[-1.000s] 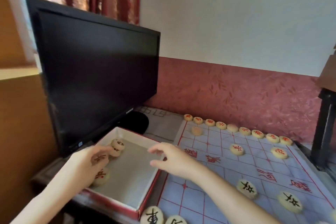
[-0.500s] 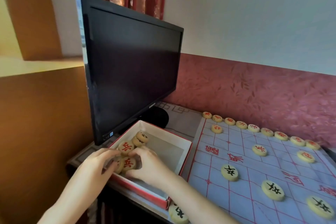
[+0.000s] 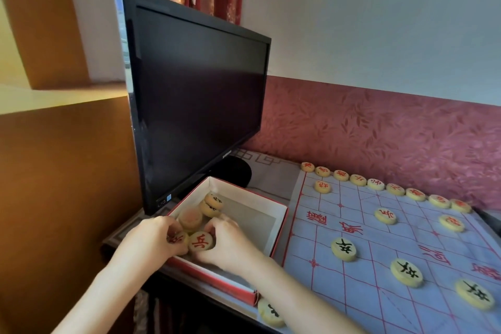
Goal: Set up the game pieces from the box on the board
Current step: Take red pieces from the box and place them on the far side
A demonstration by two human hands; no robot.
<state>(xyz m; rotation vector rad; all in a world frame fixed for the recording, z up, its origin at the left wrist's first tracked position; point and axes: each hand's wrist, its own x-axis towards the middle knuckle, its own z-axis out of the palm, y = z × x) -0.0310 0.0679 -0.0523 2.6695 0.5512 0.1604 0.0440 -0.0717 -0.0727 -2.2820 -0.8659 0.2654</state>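
Beside a dark monitor (image 3: 198, 95), the left hand (image 3: 151, 238) curls round one disc (image 3: 177, 238) in the red box (image 3: 280, 221), while the right hand (image 3: 230, 245) pinches a red-marked piece (image 3: 201, 242). Red's back row (image 3: 379, 184) and several black pieces (image 3: 343, 249) already stand on the board (image 3: 360, 276). With only a few loose discs (image 3: 189, 218) in the box, the setup looks well advanced.

I am seeing the black monitor (image 3: 195, 95) leaning over the far left side of the box (image 3: 280, 228) at centre frame, blocking any reach from the upper left, while my left hand (image 3: 151, 238) and right hand (image 3: 230, 245) are gripping loose pieces (image 3: 202, 242) and filling its near left corner. Rightward the board (image 3: 379, 293) is showing open squares mid-grid, between the red pieces (image 3: 357, 179) lining its upper edge and the black pieces (image 3: 343, 249) dotting the lower right.
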